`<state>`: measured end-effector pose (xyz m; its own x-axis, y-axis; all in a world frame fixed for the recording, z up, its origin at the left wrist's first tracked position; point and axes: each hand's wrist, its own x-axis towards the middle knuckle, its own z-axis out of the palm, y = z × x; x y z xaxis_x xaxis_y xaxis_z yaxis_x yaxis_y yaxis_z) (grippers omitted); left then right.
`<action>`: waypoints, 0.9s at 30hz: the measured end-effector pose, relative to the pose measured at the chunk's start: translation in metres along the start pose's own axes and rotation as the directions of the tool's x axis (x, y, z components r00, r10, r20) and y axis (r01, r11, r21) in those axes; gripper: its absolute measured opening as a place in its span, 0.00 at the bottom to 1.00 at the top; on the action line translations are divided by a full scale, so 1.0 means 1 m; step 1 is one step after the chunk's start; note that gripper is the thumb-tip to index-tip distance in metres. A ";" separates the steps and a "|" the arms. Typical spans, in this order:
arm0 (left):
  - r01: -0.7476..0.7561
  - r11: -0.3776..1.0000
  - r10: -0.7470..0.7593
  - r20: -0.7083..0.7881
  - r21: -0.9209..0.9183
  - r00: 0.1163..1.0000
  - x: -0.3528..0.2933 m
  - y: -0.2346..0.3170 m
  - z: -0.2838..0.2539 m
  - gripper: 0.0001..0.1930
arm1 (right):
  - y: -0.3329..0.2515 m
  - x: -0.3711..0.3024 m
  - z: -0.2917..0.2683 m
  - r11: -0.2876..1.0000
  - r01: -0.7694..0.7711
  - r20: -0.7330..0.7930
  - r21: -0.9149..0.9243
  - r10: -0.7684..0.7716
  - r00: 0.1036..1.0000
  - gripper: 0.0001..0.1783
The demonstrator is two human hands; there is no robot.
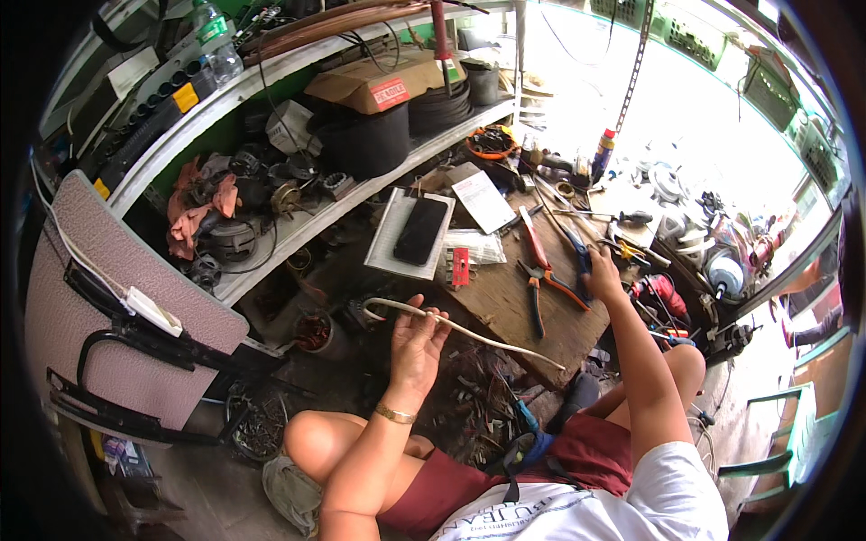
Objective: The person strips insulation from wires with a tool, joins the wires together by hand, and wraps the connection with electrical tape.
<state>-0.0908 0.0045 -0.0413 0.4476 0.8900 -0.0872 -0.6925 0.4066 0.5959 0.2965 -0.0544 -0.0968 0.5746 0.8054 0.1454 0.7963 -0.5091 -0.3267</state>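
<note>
My left hand (418,347) pinches a length of white electrical cable (492,341) between thumb and fingers. One end of the cable bends back in a hook to the left of the hand; the other runs right to the wooden bench's near edge. At the bench's right side, my right hand (604,273) is closed at the handles of blue pliers (574,238), partly hiding them. Between the hands lie pliers with orange and dark handles (566,289), handles spread. A red-handled tool (532,236) lies just behind them.
A black phone (421,231) rests on a white pad on the wooden bench (496,311). Screwdrivers and more pliers (624,251) crowd its right side. Scraps cover the floor below. Left stand a shelf (316,221) with parts and a pinkish folded panel (135,307).
</note>
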 end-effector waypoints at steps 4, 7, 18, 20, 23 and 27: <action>-0.039 0.999 0.041 -0.114 0.019 0.993 -0.004 0.004 -0.018 0.15 | -0.003 -0.005 -0.023 0.894 0.272 -0.282 0.356 -0.175 0.943 0.17; 0.034 0.997 -0.042 -0.135 -0.066 0.990 -0.001 0.000 -0.023 0.14 | 0.040 -0.015 -0.032 0.950 0.283 -0.252 0.134 -0.244 0.936 0.14; 0.082 0.994 -0.084 -0.021 -0.065 0.996 -0.009 -0.011 -0.009 0.16 | 0.051 -0.041 -0.025 0.951 0.275 0.258 -0.139 -0.233 0.937 0.22; 0.115 0.992 -0.115 0.007 -0.042 0.993 -0.007 -0.019 0.000 0.16 | 0.094 -0.045 -0.017 0.939 0.333 0.115 -0.089 -0.323 0.940 0.18; 0.065 0.998 -0.065 -0.021 -0.008 0.998 -0.014 -0.016 -0.003 0.15 | 0.038 -0.054 -0.032 0.669 -0.379 0.436 0.639 0.092 0.895 0.15; 0.076 0.997 -0.076 -0.004 0.024 0.997 -0.018 -0.021 0.002 0.15 | -0.032 -0.090 -0.025 0.331 -0.366 0.411 0.870 -0.077 0.908 0.13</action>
<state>-0.0833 -0.0199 -0.0508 0.4968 0.8573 -0.1351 -0.6428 0.4681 0.6064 0.2237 -0.1179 -0.0761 0.3825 0.8957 -0.2266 -0.1109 -0.1990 -0.9737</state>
